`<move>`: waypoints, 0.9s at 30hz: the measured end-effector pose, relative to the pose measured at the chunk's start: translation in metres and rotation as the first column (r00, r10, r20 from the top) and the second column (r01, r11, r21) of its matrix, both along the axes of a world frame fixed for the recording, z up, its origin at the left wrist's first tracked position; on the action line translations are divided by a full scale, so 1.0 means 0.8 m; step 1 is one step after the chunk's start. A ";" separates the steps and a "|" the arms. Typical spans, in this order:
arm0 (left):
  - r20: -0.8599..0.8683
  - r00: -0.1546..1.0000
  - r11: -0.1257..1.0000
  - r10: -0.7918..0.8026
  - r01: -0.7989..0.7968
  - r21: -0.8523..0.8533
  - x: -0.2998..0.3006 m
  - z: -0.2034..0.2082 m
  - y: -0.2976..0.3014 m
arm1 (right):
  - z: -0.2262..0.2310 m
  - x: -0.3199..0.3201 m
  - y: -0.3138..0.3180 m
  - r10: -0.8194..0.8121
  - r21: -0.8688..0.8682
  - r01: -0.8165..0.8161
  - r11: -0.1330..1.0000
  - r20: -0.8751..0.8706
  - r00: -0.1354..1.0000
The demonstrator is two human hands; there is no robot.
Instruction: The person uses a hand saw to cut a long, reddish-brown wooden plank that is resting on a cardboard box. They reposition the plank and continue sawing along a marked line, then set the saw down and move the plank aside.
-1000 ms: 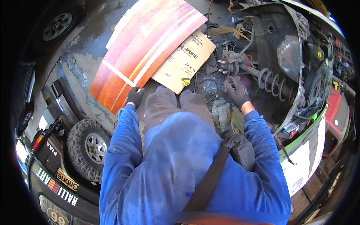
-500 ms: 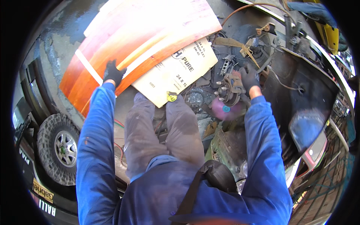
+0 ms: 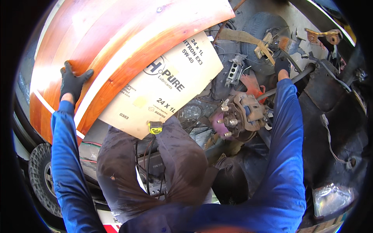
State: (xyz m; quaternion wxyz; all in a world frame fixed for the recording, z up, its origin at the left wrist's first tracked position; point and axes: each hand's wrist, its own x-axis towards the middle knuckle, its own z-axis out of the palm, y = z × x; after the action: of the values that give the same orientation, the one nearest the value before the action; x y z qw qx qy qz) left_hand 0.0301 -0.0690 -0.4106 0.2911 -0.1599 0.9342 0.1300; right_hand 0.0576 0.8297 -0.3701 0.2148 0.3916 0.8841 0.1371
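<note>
My left hand (image 3: 74,80), in a dark glove, lies on a large curved panel of glossy reddish wood strips (image 3: 112,83), its fingers spread. Partly under the panel is a printed cardboard sheet (image 3: 175,87), which reaches over my legs. A yellow-green tape measure (image 3: 155,127) rests at the sheet's near edge. My right hand (image 3: 283,66), also gloved, is stretched out at the right beside a metal bar (image 3: 297,80). Its fingers look closed, and what they hold is hidden. Nearer to me stands a rusty wheel hub with a brake caliper (image 3: 248,110).
Beyond the hub lie a tyre (image 3: 252,37), a tan strap (image 3: 237,35), a metal block with round holes (image 3: 234,70) and a rusty bracket (image 3: 324,37). Black body panelling (image 3: 330,112) with a hanging cable fills the right. A knobbly tyre (image 3: 40,174) stands at lower left.
My right hand has left the brake parts and reached farther out. The view has shifted, and the panel, cardboard and tape measure appear lower and farther left. My left hand remains on the panel.
</note>
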 end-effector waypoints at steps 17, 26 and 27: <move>0.045 0.998 0.999 0.053 -0.053 -0.013 0.006 0.002 -0.013 | -0.120 -0.020 0.097 -0.060 0.117 0.050 0.992 0.078 0.995; 0.040 0.998 0.997 0.045 -0.048 0.063 0.016 -0.011 -0.045 | -0.166 -0.018 0.164 0.357 -0.094 -0.351 0.932 0.056 0.932; 0.037 0.998 0.996 0.046 -0.049 0.069 0.015 -0.012 -0.048 | -0.169 -0.020 0.168 0.329 -0.088 -0.329 0.940 -0.009 0.944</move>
State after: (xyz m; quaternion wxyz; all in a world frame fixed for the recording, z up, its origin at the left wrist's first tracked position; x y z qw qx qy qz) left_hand 0.0425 -0.1071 -0.4203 0.3096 -0.1741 0.9198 0.1667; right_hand 0.0417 0.9643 -0.5054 0.2087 0.2280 0.9417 0.1329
